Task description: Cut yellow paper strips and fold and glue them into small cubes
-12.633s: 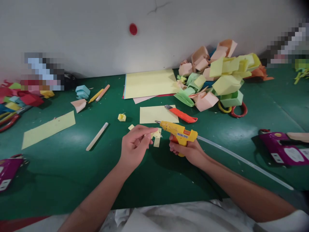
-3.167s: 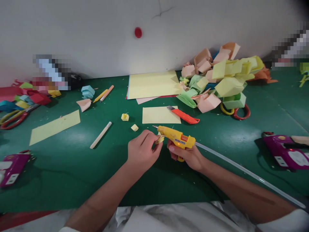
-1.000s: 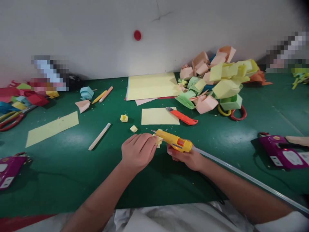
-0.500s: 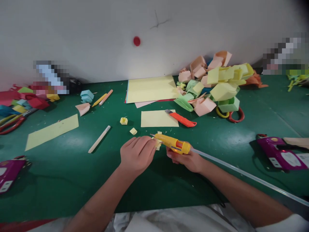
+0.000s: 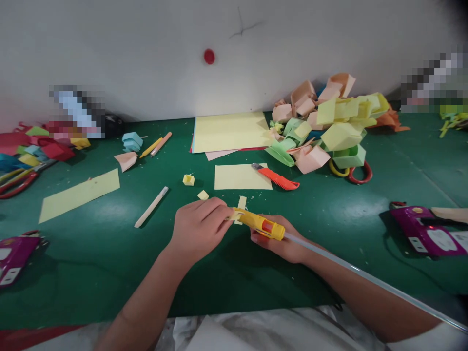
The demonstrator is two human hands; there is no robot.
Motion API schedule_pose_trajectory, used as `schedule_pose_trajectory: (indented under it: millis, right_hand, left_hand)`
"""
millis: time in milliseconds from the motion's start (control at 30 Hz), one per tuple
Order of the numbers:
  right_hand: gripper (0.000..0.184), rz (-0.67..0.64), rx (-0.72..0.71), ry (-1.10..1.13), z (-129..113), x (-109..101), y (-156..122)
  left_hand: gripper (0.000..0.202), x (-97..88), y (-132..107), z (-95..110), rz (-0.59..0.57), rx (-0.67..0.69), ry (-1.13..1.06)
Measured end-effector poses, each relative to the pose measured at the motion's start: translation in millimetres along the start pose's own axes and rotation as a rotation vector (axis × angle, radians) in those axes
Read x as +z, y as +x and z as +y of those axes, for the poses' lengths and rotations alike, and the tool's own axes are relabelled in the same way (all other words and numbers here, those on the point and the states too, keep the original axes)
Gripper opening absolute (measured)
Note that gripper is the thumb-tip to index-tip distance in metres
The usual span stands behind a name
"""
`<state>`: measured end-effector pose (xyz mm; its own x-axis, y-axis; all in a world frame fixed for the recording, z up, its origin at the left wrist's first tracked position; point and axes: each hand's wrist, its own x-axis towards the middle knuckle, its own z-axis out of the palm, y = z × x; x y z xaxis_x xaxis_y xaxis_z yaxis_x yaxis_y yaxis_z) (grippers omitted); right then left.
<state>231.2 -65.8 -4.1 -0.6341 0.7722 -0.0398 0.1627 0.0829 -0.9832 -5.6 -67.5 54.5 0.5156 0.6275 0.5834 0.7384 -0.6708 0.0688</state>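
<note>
1. Left hand (image 5: 199, 224): fingers are pinching a small pale-yellow paper piece (image 5: 235, 215) above the green tabletop (image 5: 208, 287).
2. Right hand (image 5: 288, 248): fingers are gripping a yellow plastic glue gun (image 5: 256, 222); a translucent stick (image 5: 351, 268) is protruding behind.

1. From where I stand, bare green tabletop (image 5: 226, 287) lies between the forearms, open from the near edge up to the hands.
2. Between the left hand (image 5: 201, 226) and right hand (image 5: 281, 239), the yellow glue gun (image 5: 259, 224) and a pinched paper piece (image 5: 236, 215) close the gap.
3. The long glue stick (image 5: 351, 267) slants over the right forearm, barring a low crossing there.
4. Beyond it, a lane opens between the orange cutter (image 5: 280, 179) and the right-hand purple box (image 5: 424, 234); scissors handles (image 5: 360, 173) and the paper pile (image 5: 329, 126) block its far end.
5. Left of the left forearm there's room, bounded by a pale stick (image 5: 151, 207) and the left-hand purple box (image 5: 16, 258).
</note>
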Motion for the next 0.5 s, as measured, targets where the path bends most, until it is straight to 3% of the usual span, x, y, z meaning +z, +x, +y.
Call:
schedule_pose_trajectory:
  millis: [133,267,500]
  right_hand:
    - [0.021,-0.057,-0.030,-0.178,-1.8,0.7,0.4]
    - [0.020,0.012,-0.020,-0.040,-4.8,0.9,1.2]
    - [0.021,0.167,0.044,0.111,1.6,2.5,-0.3]
  left_hand:
    - [0.007,-4.4,0.5,-2.9,0.151,-0.042,0.009]
    - [0.017,-4.3,-0.1,-1.6,0.292,-0.099,-0.037]
    - [0.010,1.1,0.4,6.3,0.222,-0.155,-0.118]
